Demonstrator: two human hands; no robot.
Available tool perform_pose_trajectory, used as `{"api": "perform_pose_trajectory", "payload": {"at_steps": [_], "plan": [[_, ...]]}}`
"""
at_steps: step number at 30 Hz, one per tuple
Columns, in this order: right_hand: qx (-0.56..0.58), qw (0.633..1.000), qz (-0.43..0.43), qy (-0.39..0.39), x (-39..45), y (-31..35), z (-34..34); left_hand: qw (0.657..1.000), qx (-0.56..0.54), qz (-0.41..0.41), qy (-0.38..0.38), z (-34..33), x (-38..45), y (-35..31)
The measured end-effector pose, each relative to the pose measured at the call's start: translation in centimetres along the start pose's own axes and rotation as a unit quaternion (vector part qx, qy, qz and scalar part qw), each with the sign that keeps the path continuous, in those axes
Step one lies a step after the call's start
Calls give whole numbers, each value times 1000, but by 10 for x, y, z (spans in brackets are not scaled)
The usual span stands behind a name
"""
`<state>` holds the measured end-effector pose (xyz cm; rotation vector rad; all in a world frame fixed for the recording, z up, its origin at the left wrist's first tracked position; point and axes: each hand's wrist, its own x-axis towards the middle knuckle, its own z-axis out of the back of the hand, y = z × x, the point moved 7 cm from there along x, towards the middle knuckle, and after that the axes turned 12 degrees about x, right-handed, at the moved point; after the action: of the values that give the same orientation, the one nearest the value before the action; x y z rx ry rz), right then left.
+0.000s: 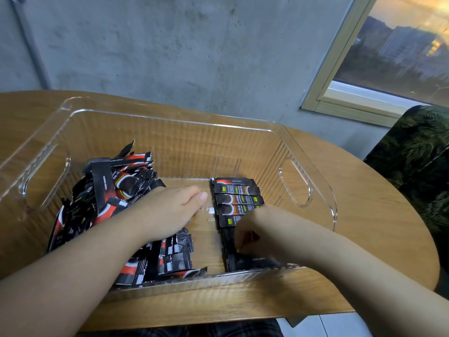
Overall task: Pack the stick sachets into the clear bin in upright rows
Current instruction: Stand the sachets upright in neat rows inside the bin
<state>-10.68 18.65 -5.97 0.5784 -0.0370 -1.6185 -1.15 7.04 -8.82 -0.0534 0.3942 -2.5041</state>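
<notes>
On the wooden table (352,166), one clear bin (170,122): left hand (170,212) spread, right hand (255,229) grip pinching a stick sachet (228,242).

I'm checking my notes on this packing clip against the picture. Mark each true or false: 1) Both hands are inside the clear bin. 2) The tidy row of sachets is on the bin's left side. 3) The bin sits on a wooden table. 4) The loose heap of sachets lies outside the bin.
1) True: left hand and right hand reach into the clear bin.
2) False: the tidy row is on the right side.
3) True: wooden table.
4) False: the loose heap lies inside, on the left.
</notes>
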Motion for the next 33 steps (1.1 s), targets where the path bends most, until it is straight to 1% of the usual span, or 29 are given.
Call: {"api": "perform_pose_trajectory", "payload": {"at_steps": [3,5,10,13,16,18,22,33], "plan": [[11,999,36,-18,4,7,1,1000,-1,-1,-4,0,1,0],[16,998,53,-12,9,9,-4,1000,2,-2,-7,0,1,0],[-15,998,66,-7,15,3,-13,1000,-5,-1,-8,0,1,0],[-39,995,75,-45,19,-1,-14,1000,0,-5,-5,0,1,0],[-24,992,96,-79,18,-6,-13,1000,-6,-3,-6,0,0,1],[-26,992,98,-80,9,-1,-3,1000,-10,-3,-8,-1,0,1],[-62,995,70,-38,-7,-4,4,1000,-8,-2,-3,0,0,0],[-126,992,-4,-16,-1,-19,-6,1000,-7,0,1,0,1,0]]}}
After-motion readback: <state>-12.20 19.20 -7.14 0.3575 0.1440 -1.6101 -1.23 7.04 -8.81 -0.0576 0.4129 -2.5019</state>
